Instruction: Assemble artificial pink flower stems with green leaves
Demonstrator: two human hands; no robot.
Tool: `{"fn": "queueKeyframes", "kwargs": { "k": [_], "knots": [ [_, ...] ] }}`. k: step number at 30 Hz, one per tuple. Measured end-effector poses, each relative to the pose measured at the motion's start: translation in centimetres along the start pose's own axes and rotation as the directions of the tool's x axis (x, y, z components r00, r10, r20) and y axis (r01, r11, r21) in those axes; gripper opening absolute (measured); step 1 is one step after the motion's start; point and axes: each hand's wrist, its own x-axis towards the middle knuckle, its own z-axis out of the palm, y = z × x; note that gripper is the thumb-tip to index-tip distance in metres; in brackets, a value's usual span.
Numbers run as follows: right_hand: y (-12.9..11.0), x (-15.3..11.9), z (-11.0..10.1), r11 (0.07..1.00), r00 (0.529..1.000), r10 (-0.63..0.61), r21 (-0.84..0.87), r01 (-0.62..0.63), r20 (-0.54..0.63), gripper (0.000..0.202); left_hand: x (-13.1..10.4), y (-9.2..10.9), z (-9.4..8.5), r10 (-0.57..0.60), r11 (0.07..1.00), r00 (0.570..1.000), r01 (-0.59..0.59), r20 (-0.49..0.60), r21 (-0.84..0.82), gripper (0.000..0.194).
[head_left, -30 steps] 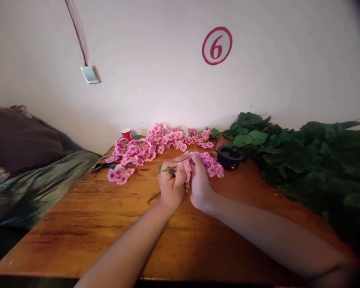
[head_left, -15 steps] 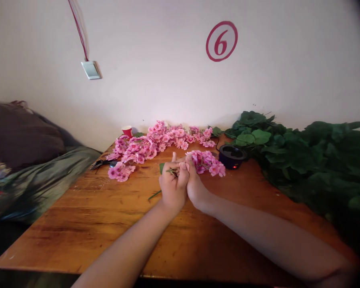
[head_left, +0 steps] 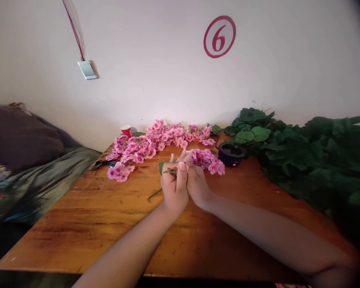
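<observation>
Wooden tabletop (head_left: pixel 93 224): left hand (head_left: pixel 174 186) is clamping thin stems (head_left: pixel 171 171); right hand (head_left: pixel 197 184) is pressing against it, grip unclear.

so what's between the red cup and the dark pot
In the head view, pink flowers lie between the cup and the pot, with some table showing near the pot.

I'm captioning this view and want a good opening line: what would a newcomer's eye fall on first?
Probably the red circled number 6 high on the pale wall, right of centre. Next, the pink blossoms spread along the far side of the brown wooden table, with a heap of dark green leaves to their right. At the centre, the bare left hand is closed around thin stems, the bare right hand against it.
</observation>
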Motion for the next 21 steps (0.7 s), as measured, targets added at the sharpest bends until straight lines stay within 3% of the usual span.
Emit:
{"fn": "queueKeyframes", "kwargs": {
  "k": [6, 9, 12, 14, 16, 17, 19, 21],
  "knots": [
    [-0.2, 0.5, -0.2, 0.995, 0.997, -0.074, -0.063, 0.073, -0.017, 0.048, -0.4, 0.4, 0.5, -0.098, 0.983, 0.995, 0.099, 0.011, -0.158, 0.016],
    [-1.6, 1.3, -0.8, 0.992, 0.995, -0.067, -0.112, 0.059, -0.072, 0.054, 0.3, 0.5, 0.4, -0.083, 0.948, 0.995, 0.096, 0.055, -0.303, 0.034],
    [-3.8, 3.1, -2.7, 0.976, 0.982, -0.157, -0.172, 0.137, -0.109, 0.056, 1.5, -0.1, 0.0, -0.088, 0.942, 0.996, 0.079, -0.013, -0.325, 0.037],
    [-5.3, 4.8, -4.8, 0.953, 0.955, -0.233, -0.236, 0.187, -0.184, 0.058, 2.3, -0.9, -0.5, -0.172, 0.976, 0.985, 0.166, -0.026, -0.141, 0.027],
    [-6.5, 6.6, -7.3, 0.936, 0.917, -0.289, -0.284, 0.211, -0.274, 0.062, 3.0, -2.0, -1.1, -0.287, 0.949, 0.953, 0.268, 0.099, 0.167, 0.025],
    [-7.0, 7.5, -8.6, 0.919, 0.892, -0.325, -0.329, 0.218, -0.314, 0.065, 3.1, -2.5, -1.4, -0.321, 0.912, 0.928, 0.248, 0.19, 0.328, 0.026],
    [-7.7, 9.0, -11.3, 0.872, 0.848, -0.388, -0.443, 0.21, -0.362, 0.071, 3.3, -3.7, -1.8, -0.359, 0.816, 0.849, 0.085, 0.387, 0.571, 0.029],
    [-8.1, 9.9, -13.8, 0.758, 0.838, -0.444, -0.632, 0.161, -0.318, 0.078, 3.1, -4.7, -2.1, -0.351, 0.741, 0.771, -0.12, 0.532, 0.661, 0.028]
  ]
}}
